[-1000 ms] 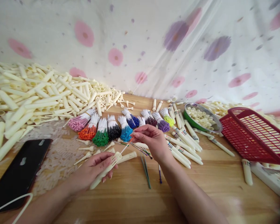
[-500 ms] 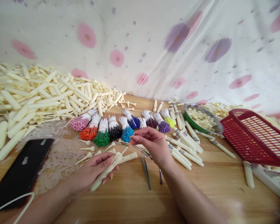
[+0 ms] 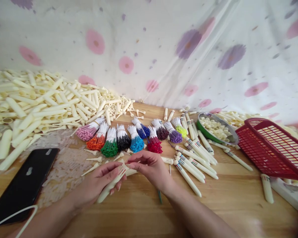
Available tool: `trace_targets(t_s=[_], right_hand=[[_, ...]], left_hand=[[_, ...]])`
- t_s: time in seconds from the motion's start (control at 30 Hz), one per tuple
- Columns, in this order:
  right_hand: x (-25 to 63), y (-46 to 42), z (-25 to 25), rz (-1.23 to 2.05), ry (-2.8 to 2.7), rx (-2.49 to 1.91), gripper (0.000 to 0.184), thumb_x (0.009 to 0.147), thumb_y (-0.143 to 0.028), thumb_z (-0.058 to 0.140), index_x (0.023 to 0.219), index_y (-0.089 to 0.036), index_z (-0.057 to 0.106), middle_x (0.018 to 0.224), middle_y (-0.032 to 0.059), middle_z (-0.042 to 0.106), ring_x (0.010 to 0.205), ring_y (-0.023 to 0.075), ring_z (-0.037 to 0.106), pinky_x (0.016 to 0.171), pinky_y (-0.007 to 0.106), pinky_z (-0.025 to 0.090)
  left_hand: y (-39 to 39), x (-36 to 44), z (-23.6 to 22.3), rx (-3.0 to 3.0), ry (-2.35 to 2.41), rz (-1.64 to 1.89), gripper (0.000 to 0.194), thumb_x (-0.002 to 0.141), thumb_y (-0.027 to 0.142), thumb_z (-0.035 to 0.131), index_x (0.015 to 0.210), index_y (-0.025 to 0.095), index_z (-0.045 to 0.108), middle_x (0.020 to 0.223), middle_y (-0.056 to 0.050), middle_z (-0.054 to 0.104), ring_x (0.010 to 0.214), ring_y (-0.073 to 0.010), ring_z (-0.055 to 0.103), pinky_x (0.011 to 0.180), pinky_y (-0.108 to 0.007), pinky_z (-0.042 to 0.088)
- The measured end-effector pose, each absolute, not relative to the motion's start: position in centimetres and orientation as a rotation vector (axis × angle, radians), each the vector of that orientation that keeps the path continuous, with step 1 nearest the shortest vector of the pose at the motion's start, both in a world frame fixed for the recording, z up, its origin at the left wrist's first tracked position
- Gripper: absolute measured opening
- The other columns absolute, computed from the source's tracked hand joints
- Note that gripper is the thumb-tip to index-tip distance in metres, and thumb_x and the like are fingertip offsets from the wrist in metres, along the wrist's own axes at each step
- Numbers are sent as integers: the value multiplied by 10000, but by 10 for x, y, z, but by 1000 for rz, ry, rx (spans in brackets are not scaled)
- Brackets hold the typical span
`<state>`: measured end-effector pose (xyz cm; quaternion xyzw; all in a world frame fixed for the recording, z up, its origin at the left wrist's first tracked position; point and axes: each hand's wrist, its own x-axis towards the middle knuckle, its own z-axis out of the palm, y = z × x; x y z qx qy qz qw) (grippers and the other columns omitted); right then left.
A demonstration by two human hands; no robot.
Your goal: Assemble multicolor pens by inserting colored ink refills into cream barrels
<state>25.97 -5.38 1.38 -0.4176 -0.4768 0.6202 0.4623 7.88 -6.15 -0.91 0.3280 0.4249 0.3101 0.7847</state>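
My left hand is wrapped round a cream pen barrel, tilted with its slotted end up and to the right. Red and dark colour shows in the slots near that end. The thumb and fingers of my right hand are pinched together at the barrel's top; what they hold there is hidden. A second cream barrel lies just behind, partly covered by the hands. Beneath my right wrist the end of green tweezers shows. Bundles of refills with coloured tips, such as the green bundle and red bundle, lie beyond.
A large heap of cream barrels fills the back left. Clear small tubes spread beside a black phone. At right are several pens with coloured slots, a green-sided bowl of cream parts and a red basket.
My right hand has moved down and left to the barrel's top; the orange-tipped refill it held is out of sight. Colour now shows in the slots. A pen with coloured slots now lies nearer at right.
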Motion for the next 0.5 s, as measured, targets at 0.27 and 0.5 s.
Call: trace_targets(t_s=[0.27,0.5], right_hand=[[282,-48,21,1358,-1339,-1149,165,740,-352,685,812,-204,675,791,5,676,668,108,578,591,217,449],[312,-50,27,834,-2112,-1662,204,855,-284,548,691,-180,613,639,-8,616,599,122,540,543,227,362]], left_hand=[[-62,74,-14,787,881,681,361,677,450,758,943,216,692,741,-16,690,552,-110,558,512,-224,411],[-57,66,-13,933,867,715,347,684,470,742,930,228,706,694,-1,682,601,-122,583,569,-220,450]])
